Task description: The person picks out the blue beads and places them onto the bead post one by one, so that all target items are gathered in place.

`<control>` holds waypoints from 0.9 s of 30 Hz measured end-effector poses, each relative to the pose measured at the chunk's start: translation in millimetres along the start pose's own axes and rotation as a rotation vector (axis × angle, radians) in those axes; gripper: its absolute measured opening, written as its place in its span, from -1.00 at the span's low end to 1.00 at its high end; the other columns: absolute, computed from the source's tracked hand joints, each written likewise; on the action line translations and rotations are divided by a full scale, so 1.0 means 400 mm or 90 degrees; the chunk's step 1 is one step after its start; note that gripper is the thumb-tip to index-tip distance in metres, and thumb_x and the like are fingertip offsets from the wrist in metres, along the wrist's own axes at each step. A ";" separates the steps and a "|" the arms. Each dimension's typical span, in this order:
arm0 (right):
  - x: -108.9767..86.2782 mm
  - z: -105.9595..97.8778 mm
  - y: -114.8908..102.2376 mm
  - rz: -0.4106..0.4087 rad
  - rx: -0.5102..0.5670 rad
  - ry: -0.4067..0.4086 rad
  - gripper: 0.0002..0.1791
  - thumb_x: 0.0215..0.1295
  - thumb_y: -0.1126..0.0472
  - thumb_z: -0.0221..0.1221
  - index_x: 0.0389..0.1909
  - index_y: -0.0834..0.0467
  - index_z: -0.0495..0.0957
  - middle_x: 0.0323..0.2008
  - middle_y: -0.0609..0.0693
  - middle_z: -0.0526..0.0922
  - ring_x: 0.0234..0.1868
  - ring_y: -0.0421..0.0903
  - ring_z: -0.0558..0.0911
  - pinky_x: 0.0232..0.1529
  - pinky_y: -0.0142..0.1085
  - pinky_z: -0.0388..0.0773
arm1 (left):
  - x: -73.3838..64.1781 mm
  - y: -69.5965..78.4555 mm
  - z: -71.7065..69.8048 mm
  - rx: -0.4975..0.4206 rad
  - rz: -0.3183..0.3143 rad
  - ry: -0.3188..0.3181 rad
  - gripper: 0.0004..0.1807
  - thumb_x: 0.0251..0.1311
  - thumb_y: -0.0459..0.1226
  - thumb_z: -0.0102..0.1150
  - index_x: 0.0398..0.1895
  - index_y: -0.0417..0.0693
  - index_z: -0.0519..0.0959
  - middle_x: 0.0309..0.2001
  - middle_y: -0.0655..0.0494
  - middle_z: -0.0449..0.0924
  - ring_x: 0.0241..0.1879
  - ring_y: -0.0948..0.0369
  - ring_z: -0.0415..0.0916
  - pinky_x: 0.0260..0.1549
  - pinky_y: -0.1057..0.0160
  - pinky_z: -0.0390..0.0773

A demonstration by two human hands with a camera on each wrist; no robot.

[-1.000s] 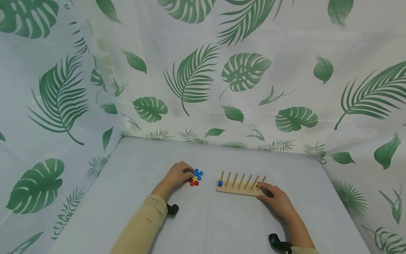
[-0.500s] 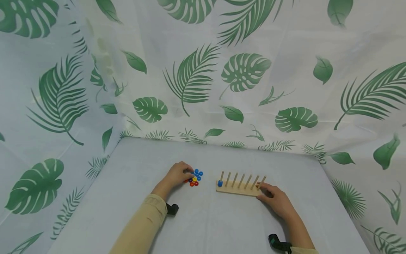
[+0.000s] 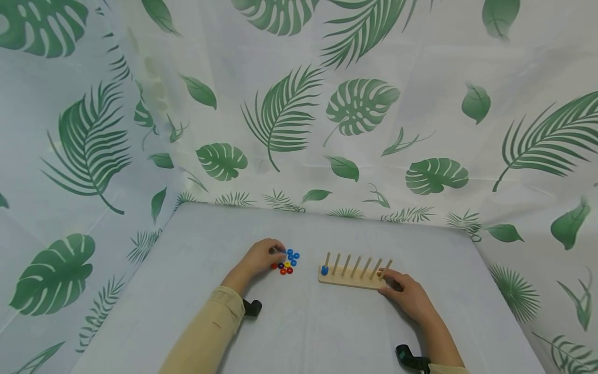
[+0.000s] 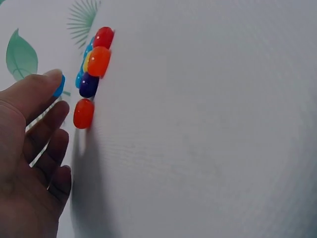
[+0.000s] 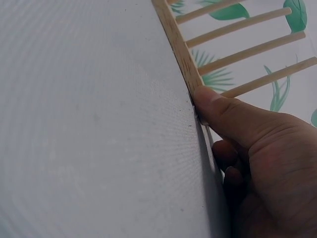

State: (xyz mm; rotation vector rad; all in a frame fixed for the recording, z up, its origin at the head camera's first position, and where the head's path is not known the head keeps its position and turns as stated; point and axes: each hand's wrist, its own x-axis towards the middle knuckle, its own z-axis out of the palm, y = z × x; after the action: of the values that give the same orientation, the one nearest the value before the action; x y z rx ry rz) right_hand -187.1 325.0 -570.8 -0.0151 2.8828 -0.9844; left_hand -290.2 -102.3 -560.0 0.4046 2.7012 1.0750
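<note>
My left hand (image 3: 261, 256) pinches a blue bead (image 4: 59, 87) between thumb and fingers, just above the table. Right beside it lies a small cluster of ring-like beads: blue ones (image 3: 296, 255), a yellow one (image 3: 287, 264), a dark blue one (image 4: 89, 85), and red and orange ones (image 4: 83, 113). To the right stands a wooden peg rack (image 3: 351, 279) with a row of upright pegs. Blue beads (image 3: 324, 270) sit low on its leftmost peg; the other pegs look bare. My right hand (image 3: 407, 294) grips the rack's right end, thumb (image 5: 213, 104) at the front edge of the base.
A white cloth covers the table (image 3: 299, 322). Behind it and at both sides hang white sheets (image 3: 299, 104) printed with green leaves. A black wrist camera (image 3: 253, 308) is strapped to the left wrist, another (image 3: 411, 358) to the right.
My left hand has lifted very slightly from the cluster with the blue bead, so the red and dark blue beads beside it show more. The right hand and rack stay still.
</note>
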 end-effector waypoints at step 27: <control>0.001 0.005 0.006 0.002 0.000 0.012 -0.33 0.21 -0.14 0.32 0.29 0.07 0.49 0.29 0.24 0.49 0.25 0.25 0.50 0.21 0.16 0.43 | -0.014 0.209 -0.022 0.002 0.226 -0.004 -0.72 0.40 -0.04 0.12 0.06 0.12 0.63 -0.02 0.30 0.64 -0.06 0.31 0.51 -0.02 0.19 0.53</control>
State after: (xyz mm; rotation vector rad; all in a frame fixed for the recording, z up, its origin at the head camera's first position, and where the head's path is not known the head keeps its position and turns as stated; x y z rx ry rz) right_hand -187.2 325.5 -573.9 -0.0015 2.8997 -0.9884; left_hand -272.9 -51.4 -495.2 0.9130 2.6884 1.1483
